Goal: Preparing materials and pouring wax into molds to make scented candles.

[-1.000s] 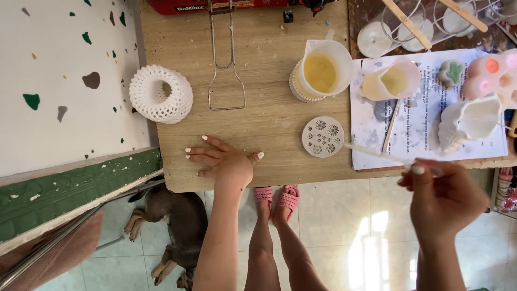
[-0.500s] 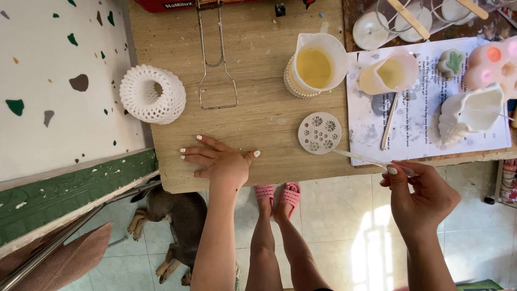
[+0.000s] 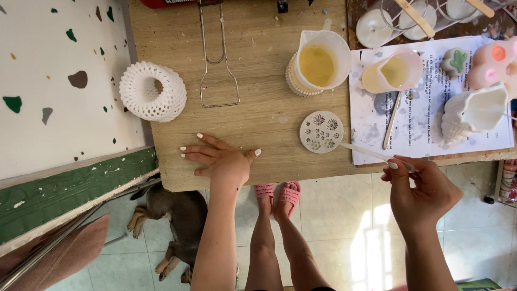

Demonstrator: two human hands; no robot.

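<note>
Pale tiled floor and a speckled white slab in the upper left of the frame surround a wooden desk (image 3: 258, 129) that fills the upper centre, crowded at its right end with casting gear. At the upper right lies a printed paper sheet (image 3: 425, 129), white with dark text and grey stains, rectangular and flat under the vessels; its wording is left unread. A strip of red packaging or equipment (image 3: 167, 2) shows at the very top edge, cut off by the frame. On the sheet stand a white shell-shaped mould (image 3: 474, 116) and a pink cup of yellowish liquid (image 3: 393, 73); just left of it, a white pitcher of yellow liquid (image 3: 319, 64) sits on a ribbed disc. Left hand (image 3: 223, 159) rests flat on the desk near its lower edge, fingers spread and holding nothing. Right hand (image 3: 417, 186), low at right, has its grip pinched together on a thin clear dropper (image 3: 363, 152), whose tip reaches the rim of a round flower-patterned mould (image 3: 322, 132) at centre. Risk lies in the fine cavities: a shaky tip could flood neighbouring flowers or drip on the desk, and an elbow swing might tip the full pitcher nearby. A dog (image 3: 172, 226) lies under the desk, beside the person's feet.
</note>
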